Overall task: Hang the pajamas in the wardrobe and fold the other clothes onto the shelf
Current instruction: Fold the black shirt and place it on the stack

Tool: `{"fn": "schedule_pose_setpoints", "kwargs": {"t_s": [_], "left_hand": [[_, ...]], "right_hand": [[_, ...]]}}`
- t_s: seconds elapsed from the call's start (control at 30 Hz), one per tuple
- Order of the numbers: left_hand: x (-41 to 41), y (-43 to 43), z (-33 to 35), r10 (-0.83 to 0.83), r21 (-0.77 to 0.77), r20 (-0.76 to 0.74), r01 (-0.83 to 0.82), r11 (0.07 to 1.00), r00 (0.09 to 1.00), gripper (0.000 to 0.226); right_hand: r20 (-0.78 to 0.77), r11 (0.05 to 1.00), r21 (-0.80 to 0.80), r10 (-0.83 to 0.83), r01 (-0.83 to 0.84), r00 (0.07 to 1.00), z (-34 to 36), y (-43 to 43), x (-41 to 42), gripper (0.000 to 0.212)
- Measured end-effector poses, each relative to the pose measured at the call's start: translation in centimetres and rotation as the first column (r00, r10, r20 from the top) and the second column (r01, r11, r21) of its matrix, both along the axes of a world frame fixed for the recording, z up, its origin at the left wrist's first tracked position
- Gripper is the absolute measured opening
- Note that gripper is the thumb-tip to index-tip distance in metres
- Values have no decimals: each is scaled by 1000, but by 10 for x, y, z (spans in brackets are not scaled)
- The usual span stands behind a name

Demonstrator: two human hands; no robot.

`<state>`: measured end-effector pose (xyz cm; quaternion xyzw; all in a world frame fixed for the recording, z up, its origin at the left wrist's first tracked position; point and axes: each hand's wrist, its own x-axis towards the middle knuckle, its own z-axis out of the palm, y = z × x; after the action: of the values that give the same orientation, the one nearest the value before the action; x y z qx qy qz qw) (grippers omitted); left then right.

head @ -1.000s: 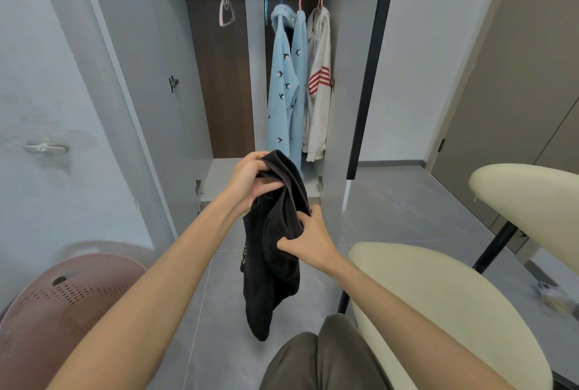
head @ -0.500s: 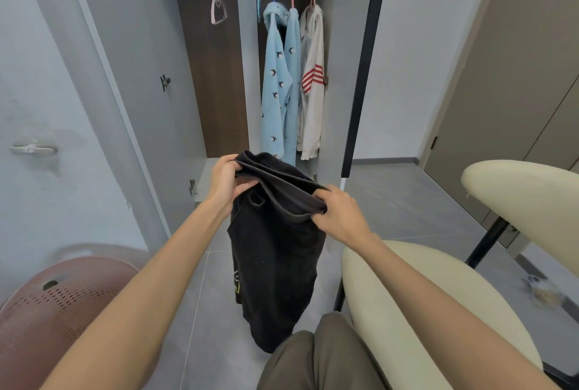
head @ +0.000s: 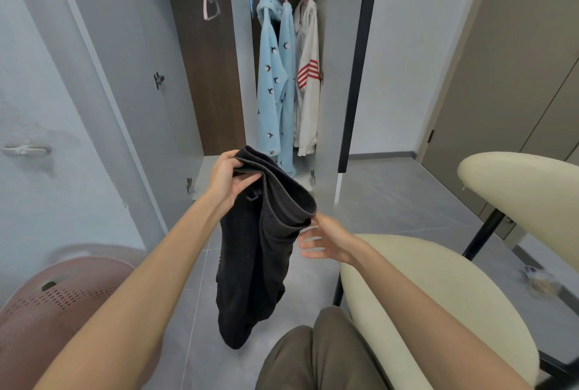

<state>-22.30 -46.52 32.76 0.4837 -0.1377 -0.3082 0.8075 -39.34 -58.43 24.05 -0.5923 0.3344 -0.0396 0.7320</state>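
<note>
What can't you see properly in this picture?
All in the head view.
Bunched black cloth garment: folds hide what kind it is.
Right hand: fingers blurred, contact with the garment unclear.
Pinkish-brown perforated plastic basket: cut by the frame edge, inside hidden.
Small floor object, far right: blurred.

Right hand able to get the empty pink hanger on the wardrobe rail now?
Probably yes. The right hand is open, the grey wardrobe doors stand open, and the empty pink hanger hangs alone. It must cross the black fabric garment the left hand grips.
</note>
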Motion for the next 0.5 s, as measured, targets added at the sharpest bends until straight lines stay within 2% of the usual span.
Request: {"fn": "schedule_pose_setpoints", "kwargs": {"t_s": [0.07,0.17,0.23,0.33,0.37,0.43,0.5], "left_hand": [[1,1,0,3,-4,-7,-3,1000,1000,28],[5,3,-2,23,9,0,-23,1000,1000,28],[10,6,-7,72,75,51,-76,994,996,28],[17,11,-14,137,204,199,-178,963,970,31],[18,11,-16,134,236,232,-189,953,963,32],[18,11,-22,91,313,280,-181,932,956,30],[17,11,-27,37,389,332,-173,905,942,26]], "right_hand": [[-46,991,-94,86,-90,995,-3,3,1,36],[-145,930,-302,170,-208,975,2,8,0,30],[-92,894,-429,102,-132,991,10,7,-1,34],[80,778,-618,-83,115,993,23,0,-3,42],[91,740,-659,-94,131,991,27,-4,-2,44],[16,705,-708,-42,41,999,35,-8,-2,42],[70,678,-726,-90,112,994,43,-11,2,40]]}}
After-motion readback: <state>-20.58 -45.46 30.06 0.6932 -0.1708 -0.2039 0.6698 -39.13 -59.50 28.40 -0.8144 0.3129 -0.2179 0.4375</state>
